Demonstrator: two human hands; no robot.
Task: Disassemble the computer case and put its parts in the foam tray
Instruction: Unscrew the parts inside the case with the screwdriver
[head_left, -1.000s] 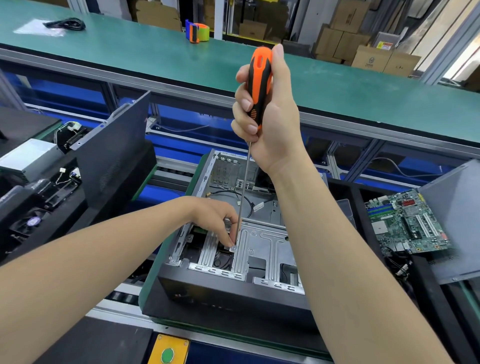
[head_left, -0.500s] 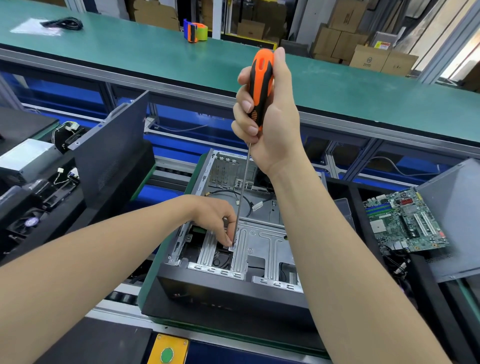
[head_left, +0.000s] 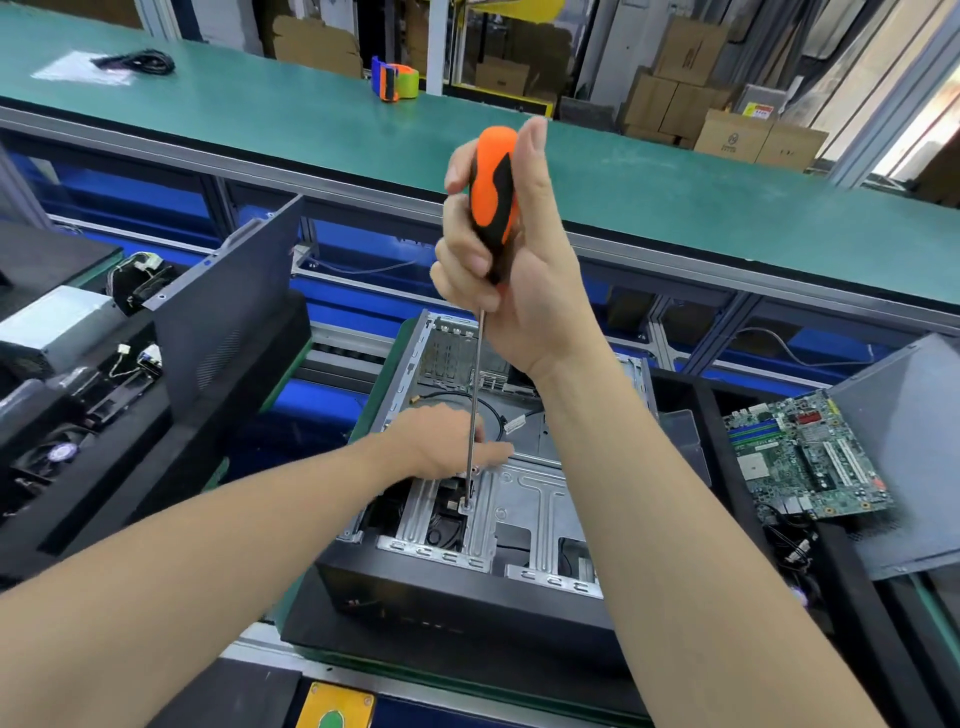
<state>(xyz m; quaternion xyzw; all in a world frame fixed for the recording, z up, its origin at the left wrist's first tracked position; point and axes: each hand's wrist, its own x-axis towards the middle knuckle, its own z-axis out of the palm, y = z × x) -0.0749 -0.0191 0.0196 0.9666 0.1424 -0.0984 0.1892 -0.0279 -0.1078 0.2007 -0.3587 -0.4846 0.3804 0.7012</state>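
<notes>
The right hand (head_left: 519, 280) is clenching the orange-and-black screwdriver (head_left: 491, 202) upright, thumb lying along the handle. The tip is sitting on a screw in the silver drive bracket (head_left: 527, 501) of the computer case (head_left: 457, 597), which is lying open at the lower centre of the frame. The left hand (head_left: 441, 441) is resting inside the case with its fingers loosely extended beside the shaft, grasping nothing.

With nothing steadying the long shaft low down, the tip is likely risking a slip out of the screw head, rounding it off or jabbing the cables under the bracket. A freed screw is also risking a drop into the chassis, where it would be hard to find.

Compared with a second ago, the left fingers are no longer pinching at the tip; they are lying higher and pointing right, leaving the screw exposed. The motherboard (head_left: 805, 462) is lying in the foam tray (head_left: 727, 447) at the right, unchanged.
</notes>
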